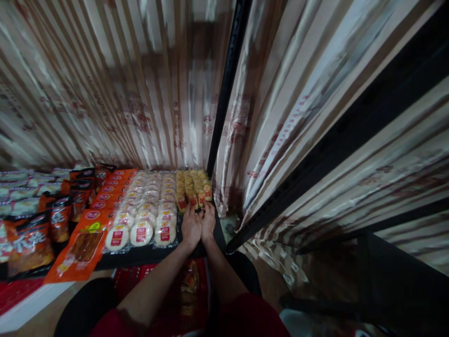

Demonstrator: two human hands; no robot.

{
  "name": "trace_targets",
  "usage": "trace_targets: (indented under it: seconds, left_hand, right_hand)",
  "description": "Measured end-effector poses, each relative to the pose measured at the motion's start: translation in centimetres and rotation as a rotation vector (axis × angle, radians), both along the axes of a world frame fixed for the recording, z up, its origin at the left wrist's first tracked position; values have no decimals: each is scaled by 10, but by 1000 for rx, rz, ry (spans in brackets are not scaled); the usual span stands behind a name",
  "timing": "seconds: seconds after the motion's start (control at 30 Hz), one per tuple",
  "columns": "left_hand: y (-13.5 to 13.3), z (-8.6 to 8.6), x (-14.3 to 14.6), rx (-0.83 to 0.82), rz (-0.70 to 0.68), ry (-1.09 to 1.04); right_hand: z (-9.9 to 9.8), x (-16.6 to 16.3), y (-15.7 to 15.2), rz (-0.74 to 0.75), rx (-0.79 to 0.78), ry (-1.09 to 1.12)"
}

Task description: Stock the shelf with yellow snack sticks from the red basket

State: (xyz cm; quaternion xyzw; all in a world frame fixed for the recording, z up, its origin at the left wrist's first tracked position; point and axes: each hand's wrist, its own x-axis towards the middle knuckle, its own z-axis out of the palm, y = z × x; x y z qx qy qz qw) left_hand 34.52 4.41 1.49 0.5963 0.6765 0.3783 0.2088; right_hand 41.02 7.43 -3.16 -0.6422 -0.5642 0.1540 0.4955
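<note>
My left hand [191, 227] and my right hand [208, 221] lie side by side at the front end of two rows of small yellow snack packs [192, 187] on a low dark shelf [147, 255]. The fingertips of both hands touch the nearest yellow packs. The fingers curl over those packs, and whether they grip one is hidden. Just left of my left hand lie rows of round white cakes in clear wrappers with red labels [147, 210].
Orange flat packets [87, 243] and dark orange bags [31, 241] fill the shelf further left. A black upright post [226, 89] rises behind the yellow packs. Striped curtains [105, 84] hang all round. A red box [168, 281] sits below, between my arms.
</note>
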Motion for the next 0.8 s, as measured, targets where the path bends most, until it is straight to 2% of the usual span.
trace_targets:
  seconds: [0.37,0.63,0.8]
  left_hand:
    - [-3,-2,-6,6,-62,68]
    - [-4,0,-8,22,-95,71]
    - [-8,1,-10,-23,-114,77]
  right_hand:
    - [4,-1,-2,-4,18,0]
    - [-2,-1,0,-13,26,-6]
    - [-2,-1,0,-27,-5,-27]
